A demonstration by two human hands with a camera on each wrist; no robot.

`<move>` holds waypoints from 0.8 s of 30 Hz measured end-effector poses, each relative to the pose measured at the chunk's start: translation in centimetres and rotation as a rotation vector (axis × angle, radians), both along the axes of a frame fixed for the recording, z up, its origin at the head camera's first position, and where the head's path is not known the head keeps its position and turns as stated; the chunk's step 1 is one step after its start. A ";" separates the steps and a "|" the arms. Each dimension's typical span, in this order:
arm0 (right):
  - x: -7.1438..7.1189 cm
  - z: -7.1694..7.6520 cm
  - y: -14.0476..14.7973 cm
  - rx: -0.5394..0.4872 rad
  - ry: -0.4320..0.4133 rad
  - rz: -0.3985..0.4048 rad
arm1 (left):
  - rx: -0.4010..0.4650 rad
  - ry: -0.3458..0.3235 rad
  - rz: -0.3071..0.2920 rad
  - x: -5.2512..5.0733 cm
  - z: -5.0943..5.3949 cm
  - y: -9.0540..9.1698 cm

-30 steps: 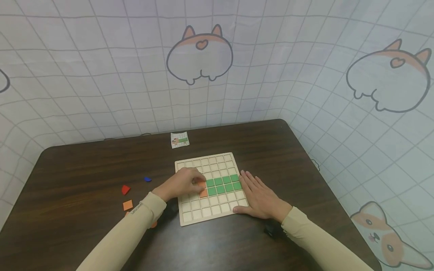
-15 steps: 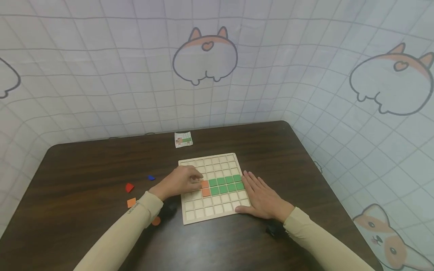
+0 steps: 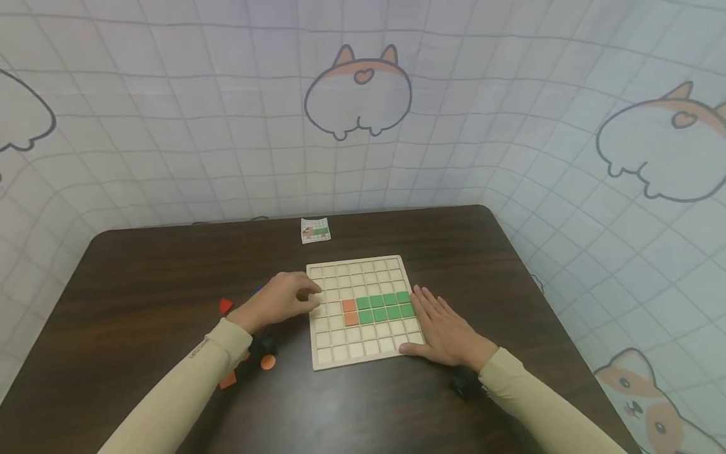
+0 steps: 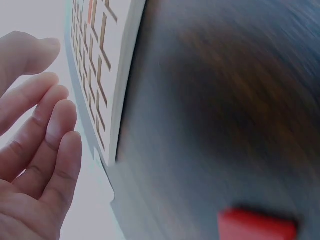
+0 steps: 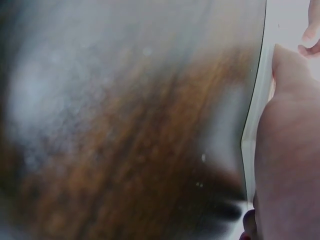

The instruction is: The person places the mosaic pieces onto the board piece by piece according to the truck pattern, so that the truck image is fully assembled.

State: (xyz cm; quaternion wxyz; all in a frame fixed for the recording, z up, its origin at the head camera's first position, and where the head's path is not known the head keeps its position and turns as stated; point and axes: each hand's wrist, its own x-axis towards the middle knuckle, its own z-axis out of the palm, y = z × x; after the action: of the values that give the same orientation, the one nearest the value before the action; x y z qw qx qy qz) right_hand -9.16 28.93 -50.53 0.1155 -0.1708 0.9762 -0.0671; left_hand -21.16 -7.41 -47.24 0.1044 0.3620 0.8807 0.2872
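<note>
The board (image 3: 355, 349) holds two orange tiles (image 3: 351, 318) and eight green tiles (image 3: 379, 314); left hand (image 3: 276, 299) loose, empty; right hand (image 3: 445, 329) flat. Only the head view shows the disc (image 3: 268, 362).

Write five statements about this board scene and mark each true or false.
1. Eight green squares sit in the board. True.
2. The left hand pinches the red piece. False: nothing shows in its fingers, and the red piece lies on the table.
3. Two orange squares border the green block on its left. True.
4. The right hand is curled into a fist. False: it lies flat, fingers straight, at the board's right edge.
5. The picture card lies beyond the board's far edge. True.
</note>
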 end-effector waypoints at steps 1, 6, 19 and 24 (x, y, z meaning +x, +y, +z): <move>0.0 0.0 0.0 0.001 -0.001 -0.001 | 0.001 0.001 0.005 0.0 0.0 -0.4; 0.0 0.0 0.1 -0.001 0.000 -0.007 | -0.013 -0.005 0.059 -0.1 0.5 -1.9; 0.0 -0.4 0.1 0.000 0.020 -0.003 | -0.091 0.021 0.113 0.7 0.9 -6.0; -0.1 -0.3 0.0 -0.002 0.027 0.005 | -0.106 0.019 0.134 1.2 1.0 -7.8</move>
State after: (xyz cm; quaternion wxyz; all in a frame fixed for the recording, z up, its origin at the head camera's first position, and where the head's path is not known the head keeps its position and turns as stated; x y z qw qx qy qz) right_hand -9.23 28.98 -50.87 0.1022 -0.1742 0.9772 -0.0657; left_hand -19.95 -15.19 -46.24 0.0955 0.2989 0.9178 0.2432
